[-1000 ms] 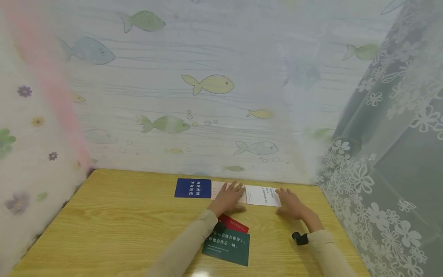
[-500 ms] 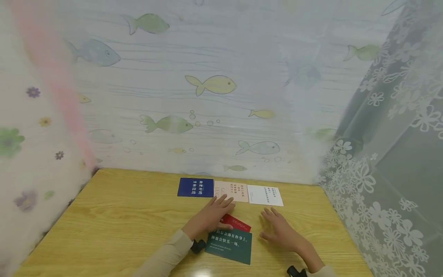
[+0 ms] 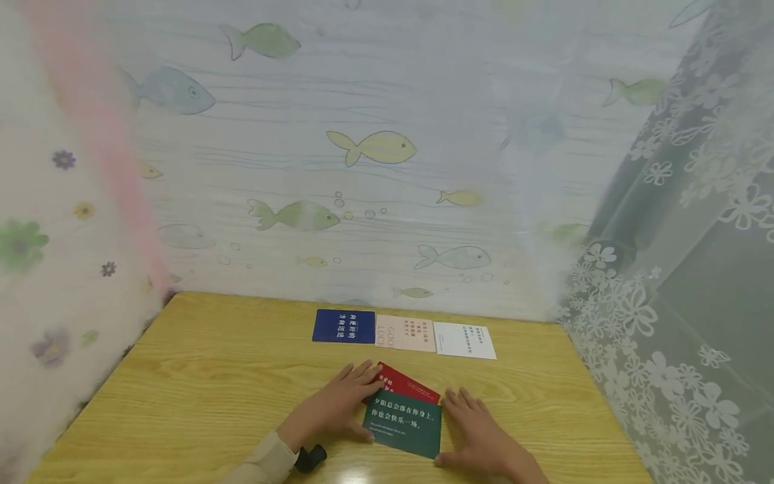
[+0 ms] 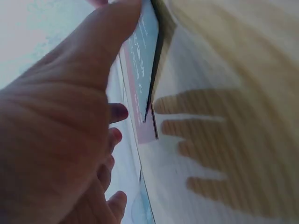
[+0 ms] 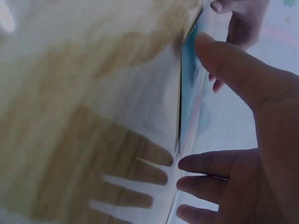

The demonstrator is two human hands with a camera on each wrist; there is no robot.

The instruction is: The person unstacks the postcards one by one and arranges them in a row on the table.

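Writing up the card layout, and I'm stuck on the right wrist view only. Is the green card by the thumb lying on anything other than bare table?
Observer: Yes. In the head view the green card covers the near part of a red card.
Operator: Anything further back?
Observer: A row of three, left to right in the head view: a blue card, a pale pink card and a white card.
Operator: What's at the red one's left end?
Observer: The left hand. Its fingertips are at that corner in the head view; whether they touch, I can't tell.
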